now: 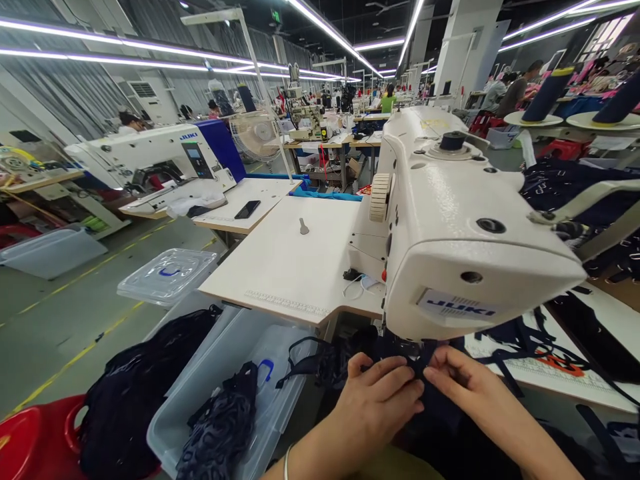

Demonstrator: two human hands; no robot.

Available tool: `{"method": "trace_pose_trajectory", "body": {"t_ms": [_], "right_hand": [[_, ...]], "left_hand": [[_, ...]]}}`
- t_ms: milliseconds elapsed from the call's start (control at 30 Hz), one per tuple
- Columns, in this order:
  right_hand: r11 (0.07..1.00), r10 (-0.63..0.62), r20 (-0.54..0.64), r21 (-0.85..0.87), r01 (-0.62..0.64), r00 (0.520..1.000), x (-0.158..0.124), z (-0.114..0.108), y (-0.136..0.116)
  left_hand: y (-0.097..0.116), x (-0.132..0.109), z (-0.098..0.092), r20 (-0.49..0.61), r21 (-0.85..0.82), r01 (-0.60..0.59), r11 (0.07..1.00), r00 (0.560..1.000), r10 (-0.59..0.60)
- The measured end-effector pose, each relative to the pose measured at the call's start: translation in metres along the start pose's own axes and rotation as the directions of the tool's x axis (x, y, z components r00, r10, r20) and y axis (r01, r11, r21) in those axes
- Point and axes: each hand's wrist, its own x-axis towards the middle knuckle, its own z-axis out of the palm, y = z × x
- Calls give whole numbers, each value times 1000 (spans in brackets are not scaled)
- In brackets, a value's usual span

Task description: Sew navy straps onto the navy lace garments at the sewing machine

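A white sewing machine point(480, 273) stands right in front of me, its needle area low and partly hidden by its head. Dark navy fabric point(417, 363), with straps hanging off it, lies under that head. My left hand point(383, 393) is closed on the fabric, its fingers bent together close to the needle area. On the other side, my right hand point(460, 377) pinches the same cloth between thumb and fingers. Further dark lace and a strap point(305, 360) trail off to the left. Where the needle meets the cloth is too dark to make out.
Left of the machine, a white table point(285, 260) bears a small grey metal piece point(303, 227). A black phone point(247, 209) lies farther back. Below are a clear bin point(210, 380) with navy lace garments and a red stool point(40, 440). Straps point(520, 337) lie at right.
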Motion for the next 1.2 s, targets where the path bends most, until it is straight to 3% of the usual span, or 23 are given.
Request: {"method": "trace_pose_trajectory", "body": {"t_ms": [133, 267, 367, 467, 633, 833, 1000, 1200], "right_hand": [[1000, -17, -61, -16, 16, 998, -4, 6, 2], [987, -117, -97, -121, 105, 988, -6, 7, 0], [967, -207, -89, -171, 189, 974, -10, 6, -2], [948, -283, -77, -172, 267, 956, -15, 8, -3], [917, -397, -157, -114, 383, 904, -18, 14, -5], [848, -528, -239, -93, 522, 815, -20, 21, 9], [826, -555, -294, -88, 557, 778, -23, 30, 26], [813, -580, -307, -152, 563, 755, -24, 31, 25]], "left_hand": [[5, 8, 1, 37, -109, 147, 983, 989, -144], [6, 15, 1, 70, -208, 361, 909, 932, -354], [6, 18, -2, 149, -222, 405, 887, 913, -379], [7, 19, -3, 141, -221, 385, 896, 922, -361], [10, 18, -6, 73, -213, 260, 942, 966, -250], [16, 12, -9, 102, -26, 163, 986, 982, -160], [18, 2, -9, 189, -13, 148, 989, 972, -143], [19, 2, -14, 213, 28, 117, 993, 970, -121]]}}
